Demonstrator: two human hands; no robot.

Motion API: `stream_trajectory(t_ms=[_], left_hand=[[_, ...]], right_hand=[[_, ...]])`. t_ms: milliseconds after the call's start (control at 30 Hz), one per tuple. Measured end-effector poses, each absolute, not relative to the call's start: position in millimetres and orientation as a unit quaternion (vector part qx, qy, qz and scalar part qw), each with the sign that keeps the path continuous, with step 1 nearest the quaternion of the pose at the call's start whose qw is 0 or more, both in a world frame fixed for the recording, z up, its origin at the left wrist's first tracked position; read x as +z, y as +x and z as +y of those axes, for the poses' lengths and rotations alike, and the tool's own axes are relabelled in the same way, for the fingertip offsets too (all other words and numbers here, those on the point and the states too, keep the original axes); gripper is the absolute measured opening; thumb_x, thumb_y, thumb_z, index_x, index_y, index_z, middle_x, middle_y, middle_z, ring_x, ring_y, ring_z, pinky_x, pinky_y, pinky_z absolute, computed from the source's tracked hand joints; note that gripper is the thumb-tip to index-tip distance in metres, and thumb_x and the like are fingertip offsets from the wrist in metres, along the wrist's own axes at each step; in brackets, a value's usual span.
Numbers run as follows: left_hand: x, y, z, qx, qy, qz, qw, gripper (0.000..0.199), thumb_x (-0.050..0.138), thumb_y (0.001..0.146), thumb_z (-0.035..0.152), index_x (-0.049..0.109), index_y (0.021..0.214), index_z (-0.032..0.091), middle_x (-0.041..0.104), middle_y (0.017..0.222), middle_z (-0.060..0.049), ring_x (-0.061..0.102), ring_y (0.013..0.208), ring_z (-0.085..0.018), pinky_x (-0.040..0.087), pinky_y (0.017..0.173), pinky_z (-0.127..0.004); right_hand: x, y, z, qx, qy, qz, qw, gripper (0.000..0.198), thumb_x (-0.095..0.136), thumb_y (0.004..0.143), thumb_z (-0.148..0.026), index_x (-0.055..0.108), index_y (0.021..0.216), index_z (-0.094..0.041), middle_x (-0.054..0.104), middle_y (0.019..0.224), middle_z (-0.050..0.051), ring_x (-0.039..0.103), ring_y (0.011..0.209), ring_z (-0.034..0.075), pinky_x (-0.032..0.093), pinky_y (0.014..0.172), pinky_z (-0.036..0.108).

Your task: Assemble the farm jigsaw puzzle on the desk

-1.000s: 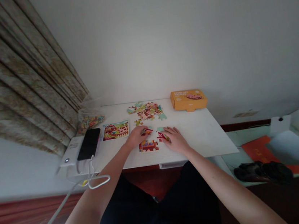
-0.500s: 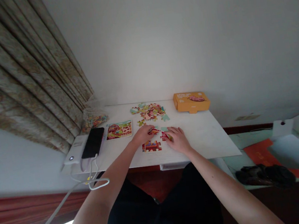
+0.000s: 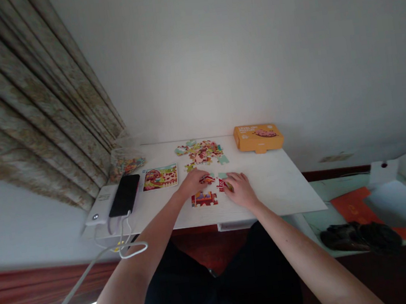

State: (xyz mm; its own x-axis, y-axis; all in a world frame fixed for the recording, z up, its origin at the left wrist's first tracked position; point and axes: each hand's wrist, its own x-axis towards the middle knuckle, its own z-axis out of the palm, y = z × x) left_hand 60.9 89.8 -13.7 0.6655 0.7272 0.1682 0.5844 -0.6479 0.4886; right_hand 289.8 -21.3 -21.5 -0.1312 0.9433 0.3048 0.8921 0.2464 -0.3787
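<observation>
Hands meet over the middle of a white table [image 3: 284, 186], each on its own jigsaw piece. The left hand [image 3: 191, 185] lies fingers forward, its fingertips pinched on a small red piece [image 3: 206, 179] at the far right of the hand. The right hand [image 3: 239, 189] rests beside it to the right, fingers curled onto a red-and-white piece [image 3: 222, 184] that shows at the hand's left edge — whether it grips the piece or only presses it flat I cannot tell.

The two pieces lie near each other but apart, with a bare strip of table between them; the left one sits a little farther from the person than the right one. Just nearer than both, between the wrists, lies a joined block of pieces [image 3: 204, 199], its long axis running left to right. The left hand is the nearer of the two to that block. Which way either held piece points is too small to make out.

Farther back sits a loose heap of pieces [image 3: 200, 151], with an orange box [image 3: 258, 137] to its right — and a picture card [image 3: 160, 176] and a black phone [image 3: 124, 194] to the left.
</observation>
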Motion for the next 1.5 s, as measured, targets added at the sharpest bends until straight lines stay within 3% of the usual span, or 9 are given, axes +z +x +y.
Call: stream_trajectory(t_ms=[433, 667, 833, 1067, 1500], left_hand=[[-23, 52, 79, 0.184, 0.882, 0.381, 0.207, 0.026, 0.064, 0.093, 0.026, 0.074, 0.118, 0.027, 0.071, 0.133, -0.006, 0.06, 0.131, -0.025, 0.028, 0.123, -0.051], [-22, 55, 81, 0.197, 0.868, 0.393, 0.232, 0.029, 0.069, 0.089, 0.023, 0.073, 0.118, 0.024, 0.074, 0.128, -0.008, 0.064, 0.125, -0.025, 0.03, 0.123, -0.051], [-27, 56, 79, 0.238, 0.85, 0.405, 0.24, 0.034, 0.074, 0.085, 0.021, 0.072, 0.119, 0.023, 0.075, 0.122, -0.009, 0.068, 0.119, -0.026, 0.032, 0.123, -0.053], [-28, 57, 81, 0.238, 0.847, 0.403, 0.251, 0.031, 0.074, 0.086, 0.023, 0.072, 0.117, 0.022, 0.076, 0.121, -0.008, 0.068, 0.119, -0.026, 0.032, 0.123, -0.053], [-32, 55, 81, 0.237, 0.852, 0.388, 0.259, 0.031, 0.072, 0.09, 0.026, 0.072, 0.121, 0.025, 0.075, 0.124, -0.005, 0.066, 0.122, -0.024, 0.028, 0.124, -0.051]], right_hand=[[-23, 289, -21, 0.05, -0.609, -0.751, 0.248, 0.028, 0.054, 0.1, -0.035, 0.074, 0.116, -0.025, 0.067, 0.134, 0.013, 0.055, 0.13, 0.029, 0.033, 0.115, 0.056], [-29, 294, -16, 0.057, -0.611, -0.741, 0.271, 0.03, 0.053, 0.101, -0.041, 0.074, 0.114, -0.025, 0.066, 0.136, 0.013, 0.056, 0.13, 0.029, 0.035, 0.115, 0.055], [-35, 298, 0, 0.069, -0.636, -0.708, 0.3, 0.037, 0.051, 0.101, -0.042, 0.067, 0.128, -0.023, 0.067, 0.135, 0.012, 0.06, 0.126, 0.028, 0.044, 0.108, 0.048], [-29, 289, 3, 0.06, -0.624, -0.748, 0.217, 0.032, 0.051, 0.103, -0.036, 0.068, 0.128, -0.027, 0.066, 0.14, 0.009, 0.054, 0.132, 0.03, 0.033, 0.115, 0.057], [-31, 290, 2, 0.088, -0.603, -0.766, 0.204, 0.03, 0.051, 0.105, -0.038, 0.07, 0.126, -0.029, 0.063, 0.145, 0.006, 0.051, 0.139, 0.03, 0.029, 0.118, 0.062]])
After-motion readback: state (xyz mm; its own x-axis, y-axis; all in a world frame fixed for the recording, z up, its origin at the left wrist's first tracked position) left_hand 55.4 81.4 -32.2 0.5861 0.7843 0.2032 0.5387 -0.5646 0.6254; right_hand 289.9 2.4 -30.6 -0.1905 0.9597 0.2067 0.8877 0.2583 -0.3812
